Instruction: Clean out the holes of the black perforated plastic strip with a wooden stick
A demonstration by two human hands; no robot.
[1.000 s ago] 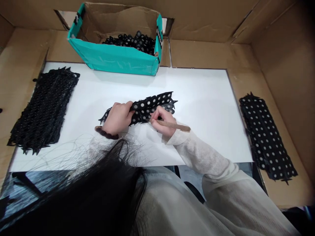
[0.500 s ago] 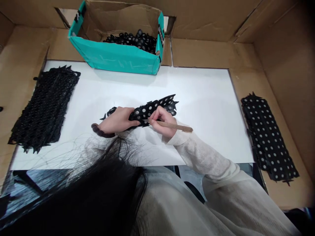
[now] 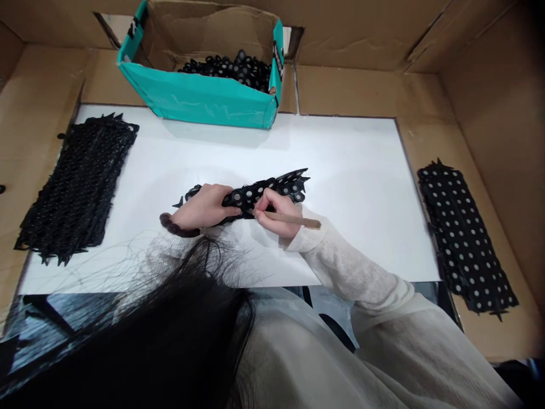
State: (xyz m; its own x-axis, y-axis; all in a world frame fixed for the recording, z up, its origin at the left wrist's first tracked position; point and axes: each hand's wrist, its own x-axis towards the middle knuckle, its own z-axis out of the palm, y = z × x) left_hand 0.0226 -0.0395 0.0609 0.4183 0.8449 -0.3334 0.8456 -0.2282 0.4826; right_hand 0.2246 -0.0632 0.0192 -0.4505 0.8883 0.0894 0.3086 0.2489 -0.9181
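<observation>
The left hand (image 3: pixel 204 208) grips the dotted black strip (image 3: pixel 258 191) on the bench (image 3: pixel 357 170), seemingly to steady it; the right hand (image 3: pixel 279 213) pinches 1 brown stick (image 3: pixel 293 219), angled for control.

At the top of the frame, a box (image 3: pixel 204 99) is showing teal outside and plain brown inside, while its small pieces (image 3: pixel 243 69) are showing black with grey centres. At the left, a stack (image 3: pixel 79 187) is looking black, with a dense, net-like pattern; at the right, a pile (image 3: pixel 468 238) is displaying pale dots in rows on black. In the middle, a strip (image 3: pixel 249 194) is repeating pale dots on black, a stick (image 3: pixel 293 219) is showing light brown, and a board (image 3: pixel 353 165) is gleaming white.
</observation>
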